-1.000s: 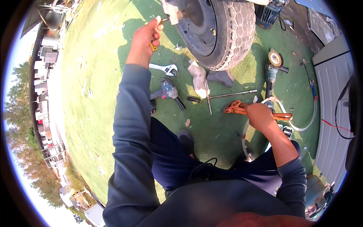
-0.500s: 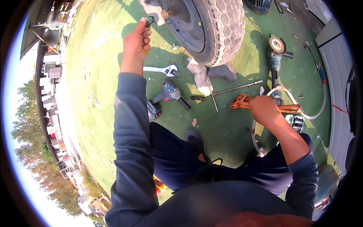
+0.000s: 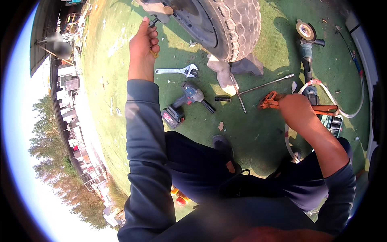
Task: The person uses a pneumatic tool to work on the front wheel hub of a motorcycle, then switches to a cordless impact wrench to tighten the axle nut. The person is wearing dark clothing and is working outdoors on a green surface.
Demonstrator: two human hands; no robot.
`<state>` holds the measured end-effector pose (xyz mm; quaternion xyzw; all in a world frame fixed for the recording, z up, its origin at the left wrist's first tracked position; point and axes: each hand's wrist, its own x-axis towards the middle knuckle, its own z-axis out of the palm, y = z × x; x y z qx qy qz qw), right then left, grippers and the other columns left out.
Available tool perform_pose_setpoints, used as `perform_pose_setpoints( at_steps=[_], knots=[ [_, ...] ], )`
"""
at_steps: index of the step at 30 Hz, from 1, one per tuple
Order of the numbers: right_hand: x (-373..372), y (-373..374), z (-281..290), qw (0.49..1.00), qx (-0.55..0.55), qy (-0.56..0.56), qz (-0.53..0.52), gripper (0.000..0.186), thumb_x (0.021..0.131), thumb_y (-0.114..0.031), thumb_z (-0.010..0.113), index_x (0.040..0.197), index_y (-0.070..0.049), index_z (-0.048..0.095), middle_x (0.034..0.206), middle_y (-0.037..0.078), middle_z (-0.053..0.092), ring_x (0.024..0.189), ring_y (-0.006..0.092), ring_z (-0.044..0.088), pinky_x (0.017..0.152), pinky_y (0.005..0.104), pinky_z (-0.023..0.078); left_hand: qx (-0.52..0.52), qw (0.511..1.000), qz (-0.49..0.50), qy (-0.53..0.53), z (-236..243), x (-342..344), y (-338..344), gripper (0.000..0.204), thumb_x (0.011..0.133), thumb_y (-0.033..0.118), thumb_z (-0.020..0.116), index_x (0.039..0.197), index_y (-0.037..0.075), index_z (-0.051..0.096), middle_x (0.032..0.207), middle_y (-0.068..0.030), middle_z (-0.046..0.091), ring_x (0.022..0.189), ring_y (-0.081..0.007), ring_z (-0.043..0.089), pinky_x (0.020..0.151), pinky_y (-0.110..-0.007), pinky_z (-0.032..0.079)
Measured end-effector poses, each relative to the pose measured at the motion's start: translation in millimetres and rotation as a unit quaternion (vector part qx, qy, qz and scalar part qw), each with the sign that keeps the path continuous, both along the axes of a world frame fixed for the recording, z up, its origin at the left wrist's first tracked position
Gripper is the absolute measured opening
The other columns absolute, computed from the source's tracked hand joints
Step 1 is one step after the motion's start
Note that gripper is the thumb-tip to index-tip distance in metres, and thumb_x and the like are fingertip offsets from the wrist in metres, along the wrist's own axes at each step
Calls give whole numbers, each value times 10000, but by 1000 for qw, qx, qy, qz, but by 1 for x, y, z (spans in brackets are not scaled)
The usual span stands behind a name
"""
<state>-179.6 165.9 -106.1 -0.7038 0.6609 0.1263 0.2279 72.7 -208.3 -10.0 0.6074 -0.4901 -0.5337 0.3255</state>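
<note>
At the upper left my left hand [image 3: 142, 46] is closed round a slim dark tool with a yellow end [image 3: 154, 54]. Its dark tip [image 3: 152, 22] is close to the metal part [image 3: 159, 11] beside the wheel; whether they touch I cannot tell. The wheel [image 3: 236, 30] has a chunky, dusty tread. To the right, my right hand [image 3: 297, 109] grips an orange pipe wrench [image 3: 325, 110] by its middle, with the jaws [image 3: 269, 101] pointing left. My fingers hide part of both tools.
On the green floor lie an adjustable wrench [image 3: 173, 71], a cordless impact wrench [image 3: 186, 101], a black socket [image 3: 222, 98], crossed metal rods [image 3: 266, 84] and stones [image 3: 221, 72] by the tyre. An angle grinder [image 3: 306, 50] and a pale hose [image 3: 331, 99] lie at right.
The whole view has shifted, so the floor tools appear further right. Both hands keep their grips; the left one stays by the wheel's metal part.
</note>
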Motion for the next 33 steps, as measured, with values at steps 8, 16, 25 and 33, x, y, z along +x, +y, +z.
perform_pose_setpoints(
  at_steps=[8, 16, 25, 33],
  knots=[
    [1, 2, 0, 1000, -14, 4, -2, 83, 783, -91, 815, 863, -107, 798, 866, 89, 779, 862, 268, 794, 730, 376, 622, -15, 1000, -9, -14, 2, 1, -2, 478, 1013, 499, 729, 1033, 28, 648, 776, 6, 581, 591, -81, 474, 449, -233, 330],
    [4, 2, 0, 1000, 13, 13, -12, 180, 704, -103, 888, 856, -107, 790, 858, 76, 781, 873, 263, 795, 722, 374, 622, -21, 998, -12, -63, 3, -1, -4, 477, 1033, 524, 692, 1036, 49, 650, 763, 18, 555, 588, -78, 455, 461, -234, 321],
    [-1, -1, -5, 997, 74, 7, -9, 295, 623, -128, 952, 879, -95, 809, 875, 84, 795, 901, 264, 793, 747, 373, 621, -12, 999, -19, -46, -2, 4, -13, 491, 1041, 520, 671, 945, 38, 669, 736, 15, 553, 590, -98, 474, 496, -260, 324],
    [-7, 0, -9, 999, 14, -39, -14, 112, 759, 13, 740, 848, -47, 771, 874, 165, 752, 878, 345, 769, 764, 442, 616, -76, 996, -24, -48, 9, -1, 5, 390, 989, 406, 791, 949, 21, 740, 793, -12, 666, 597, -76, 470, 474, -246, 346]
  ],
)
